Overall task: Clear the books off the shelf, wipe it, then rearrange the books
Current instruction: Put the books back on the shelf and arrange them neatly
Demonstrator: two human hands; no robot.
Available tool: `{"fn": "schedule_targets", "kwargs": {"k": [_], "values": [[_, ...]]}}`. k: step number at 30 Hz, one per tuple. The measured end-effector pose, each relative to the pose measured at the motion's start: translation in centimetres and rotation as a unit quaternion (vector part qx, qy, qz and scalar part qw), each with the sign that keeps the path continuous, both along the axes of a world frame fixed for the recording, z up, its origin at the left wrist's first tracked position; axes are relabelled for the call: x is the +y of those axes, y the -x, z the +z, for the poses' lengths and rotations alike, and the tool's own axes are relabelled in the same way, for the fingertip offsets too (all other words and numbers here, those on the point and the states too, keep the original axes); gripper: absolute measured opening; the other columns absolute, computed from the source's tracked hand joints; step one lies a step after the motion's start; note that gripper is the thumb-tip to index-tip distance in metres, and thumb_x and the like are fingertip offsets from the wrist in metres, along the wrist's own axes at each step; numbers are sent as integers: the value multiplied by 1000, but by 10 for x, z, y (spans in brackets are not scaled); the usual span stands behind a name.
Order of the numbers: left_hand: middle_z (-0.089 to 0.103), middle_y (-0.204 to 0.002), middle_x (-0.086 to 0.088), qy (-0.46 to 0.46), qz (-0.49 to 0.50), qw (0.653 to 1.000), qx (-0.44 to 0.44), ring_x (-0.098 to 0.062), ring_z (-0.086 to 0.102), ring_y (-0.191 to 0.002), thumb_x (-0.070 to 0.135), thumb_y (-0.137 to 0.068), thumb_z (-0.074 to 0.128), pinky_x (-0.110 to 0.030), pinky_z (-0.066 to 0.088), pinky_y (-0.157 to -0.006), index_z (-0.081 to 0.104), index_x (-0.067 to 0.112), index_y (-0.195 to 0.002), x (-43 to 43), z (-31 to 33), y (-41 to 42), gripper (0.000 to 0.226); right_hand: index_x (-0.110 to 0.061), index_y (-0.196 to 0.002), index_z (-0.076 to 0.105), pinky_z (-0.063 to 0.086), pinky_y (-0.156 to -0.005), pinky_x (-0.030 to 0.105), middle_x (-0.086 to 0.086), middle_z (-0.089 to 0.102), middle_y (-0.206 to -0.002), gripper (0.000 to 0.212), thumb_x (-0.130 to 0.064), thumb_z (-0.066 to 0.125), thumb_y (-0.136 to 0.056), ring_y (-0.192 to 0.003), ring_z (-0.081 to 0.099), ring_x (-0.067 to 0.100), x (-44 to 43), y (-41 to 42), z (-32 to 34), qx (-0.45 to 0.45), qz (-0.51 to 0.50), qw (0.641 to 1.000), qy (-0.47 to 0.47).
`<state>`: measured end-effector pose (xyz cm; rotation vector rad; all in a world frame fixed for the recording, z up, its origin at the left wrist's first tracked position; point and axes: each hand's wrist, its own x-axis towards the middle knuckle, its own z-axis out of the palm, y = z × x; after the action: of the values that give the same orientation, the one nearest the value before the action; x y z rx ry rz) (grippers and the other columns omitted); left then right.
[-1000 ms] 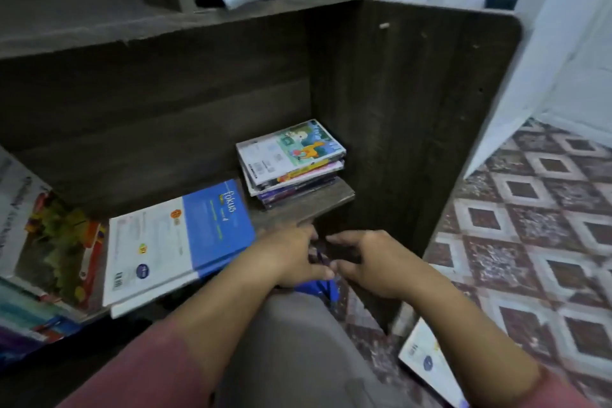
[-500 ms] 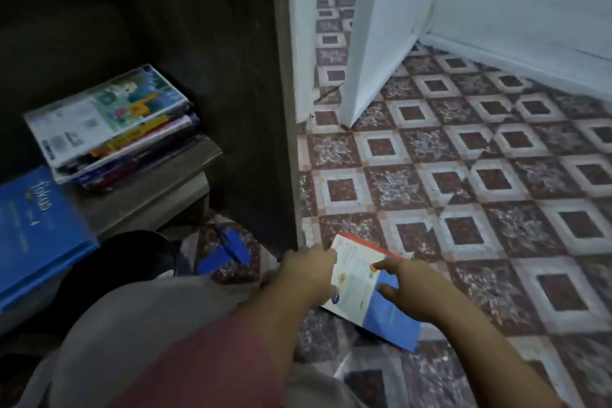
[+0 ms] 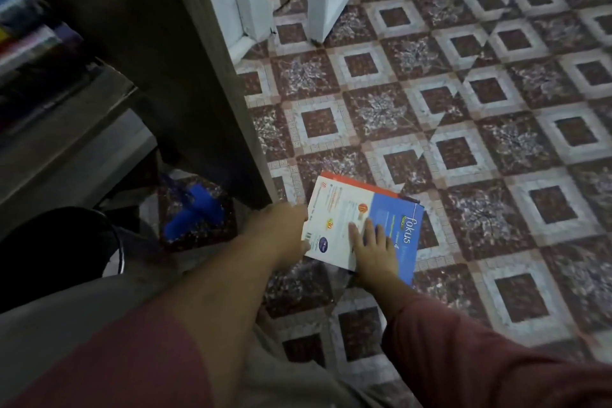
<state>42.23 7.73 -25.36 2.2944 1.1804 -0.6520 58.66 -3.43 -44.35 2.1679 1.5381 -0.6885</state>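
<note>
Book (image 3: 387, 209): thin softcover on floor (image 3: 463, 109), probably light and floppy; left hand (image 3: 281, 232) gripped its edge, right hand (image 3: 374, 248) lay flat on the cover.

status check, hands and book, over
Left hand grips fokus book at its edge. Right hand flat on the cover. Book down at tiled floor, beside shelf side panel. Nothing else on it.

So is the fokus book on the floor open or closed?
Closed: the fokus book shows only its cover, no inner pages spread.
</note>
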Motion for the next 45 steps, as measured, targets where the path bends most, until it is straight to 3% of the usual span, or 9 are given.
{"fn": "schedule_targets", "kwargs": {"k": [5,12,16,20,28,31,34,40,45], "values": [[53,-125,-1,20,6,1000,13,-20,56,-103,41,-90,61,-35,52,-81,49,24,-128,2,-10,0,43,-22,-151,-18,16,-116,55,28,-10,-156,98,-27,60,-93,-143,-2,51,4,7,-19,-31,2,999,-19],[55,-118,-2,22,6,999,44,-22,57,-99,44,-89,62,-37,52,-81,52,25,-120,4,-10,-7,38,-21,-151,-15,10,-117,54,22,-17,-157,102,-55,57,-88,-143,-8,49,1,-5,-9,50,23,998,-1],[56,-120,-1,26,6,998,61,-22,56,-103,44,-90,61,-32,46,-72,51,24,-125,4,-5,-10,41,-12,-150,15,41,-99,46,17,22,-154,72,-40,49,-94,-132,35,39,6,-30,21,108,56,993,-13],[56,-122,-1,41,11,996,77,-21,56,-103,44,-91,60,-30,41,-68,49,23,-128,3,-2,-8,44,-10,-138,35,45,-76,41,14,52,-128,47,-37,42,-100,-102,57,35,15,-42,36,95,88,991,-18],[57,-126,-3,78,19,992,102,-21,57,-109,43,-93,57,-32,51,-87,48,19,-133,4,-7,1,48,2,-151,-6,29,-113,49,24,-1,-159,64,-14,35,-105,-145,11,44,-5,-1,-4,8,49,999,9],[55,-129,-2,79,19,991,104,-21,55,-111,45,-93,56,-35,50,-91,46,21,-134,4,-8,3,49,7,-150,4,40,-104,53,32,9,-155,65,-6,44,-100,-137,27,53,-5,9,-16,-36,39,998,-18],[53,-132,-3,80,22,990,110,-22,53,-114,48,-92,57,-37,49,-94,45,22,-136,3,-10,6,53,3,-138,47,55,-75,51,32,48,-137,73,-10,79,-74,-110,56,53,-1,13,-20,-73,54,996,3],[53,-131,-5,88,18,988,123,-22,55,-112,47,-93,57,-37,50,-94,46,20,-136,3,-10,4,52,1,-150,-11,29,-112,50,29,-3,-157,85,-17,54,-98,-140,15,53,4,12,-22,-41,27,999,-15],[52,-133,-5,75,14,991,111,-23,53,-115,44,-93,56,-38,49,-95,44,20,-137,3,-2,-3,52,-14,-151,16,43,-98,43,13,28,-152,73,-34,56,-94,-132,38,37,19,-12,8,42,6,999,-23]]}}
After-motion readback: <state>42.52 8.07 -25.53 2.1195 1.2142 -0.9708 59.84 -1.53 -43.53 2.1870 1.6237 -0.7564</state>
